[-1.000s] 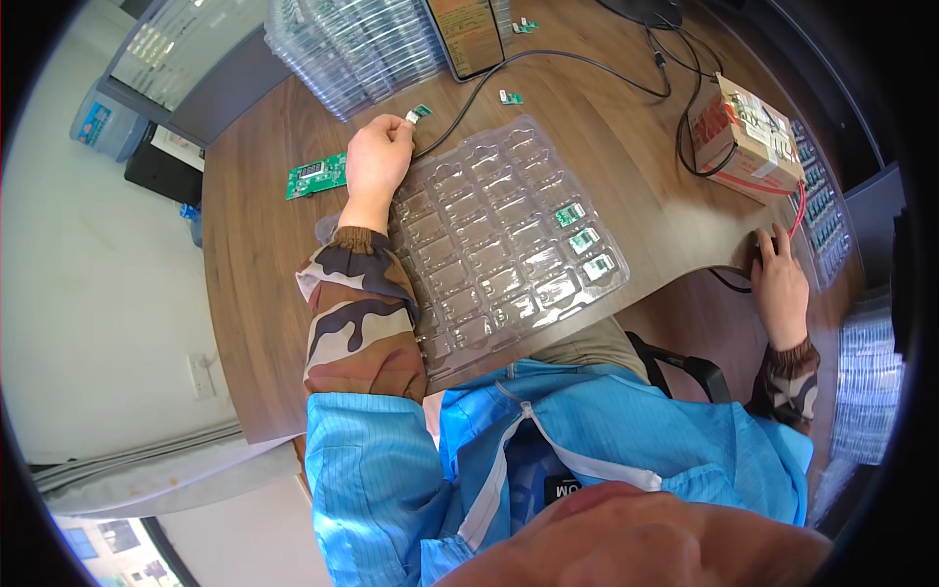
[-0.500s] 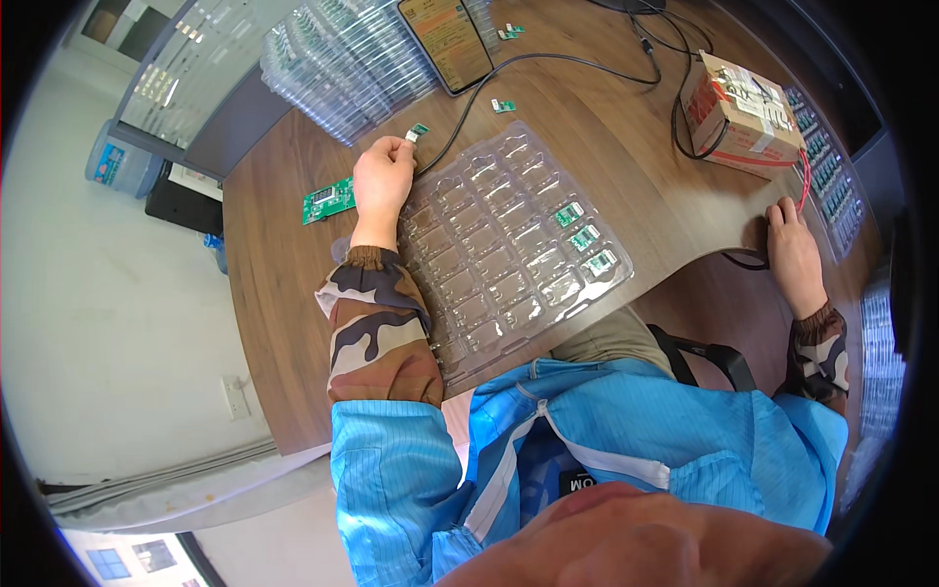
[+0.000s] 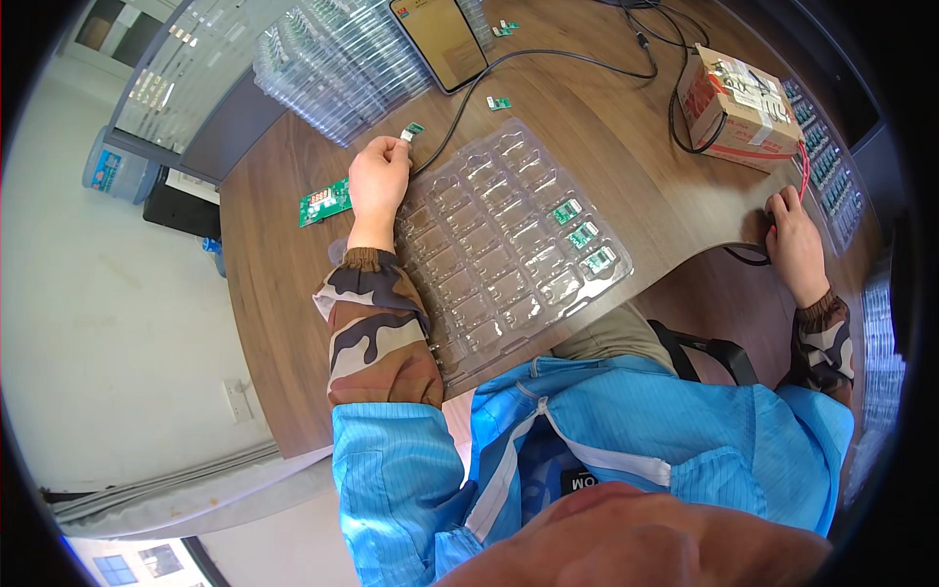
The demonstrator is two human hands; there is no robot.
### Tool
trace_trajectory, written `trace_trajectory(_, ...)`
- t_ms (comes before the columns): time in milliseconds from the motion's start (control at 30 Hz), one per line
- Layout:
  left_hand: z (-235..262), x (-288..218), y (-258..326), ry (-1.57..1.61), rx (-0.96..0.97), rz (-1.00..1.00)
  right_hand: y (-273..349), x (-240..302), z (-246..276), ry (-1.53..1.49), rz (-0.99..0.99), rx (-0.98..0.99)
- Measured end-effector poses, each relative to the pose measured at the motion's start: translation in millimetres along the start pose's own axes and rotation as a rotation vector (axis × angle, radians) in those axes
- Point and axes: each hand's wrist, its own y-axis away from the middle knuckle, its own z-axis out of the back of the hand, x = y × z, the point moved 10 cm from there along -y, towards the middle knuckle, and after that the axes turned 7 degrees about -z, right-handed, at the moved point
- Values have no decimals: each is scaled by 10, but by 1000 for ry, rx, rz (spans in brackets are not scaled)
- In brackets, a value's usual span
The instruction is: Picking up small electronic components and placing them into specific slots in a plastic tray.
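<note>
My left hand (image 3: 378,178) pinches a small green circuit board (image 3: 412,131) at the end of a black cable (image 3: 548,57), just past the far left corner of a clear plastic blister tray (image 3: 489,264). Three small green boards (image 3: 583,235) lie in pockets on the tray's right side. My right hand (image 3: 794,241) rests on the table's right edge, fingers on a red and black wire (image 3: 804,166); whether it grips the wire is unclear.
A larger green circuit board (image 3: 325,202) lies left of my left hand. Stacked clear trays (image 3: 333,59) and a dark tablet (image 3: 440,41) sit at the back. A loose small board (image 3: 499,103) lies nearby. A taped cardboard box (image 3: 736,108) stands at right.
My left hand stays on the small board near the tray's corner; my right hand stays at the table edge. The view has shifted with my head.
</note>
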Motion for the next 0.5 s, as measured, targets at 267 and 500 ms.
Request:
trace_trajectory(267, 13, -35, 9, 34, -21, -4, -3, -40, -34, 39, 2, 8)
trace_trajectory(500, 0, -16, 1, 18, -17, -3, -11, -28, -37, 57, -5, -8)
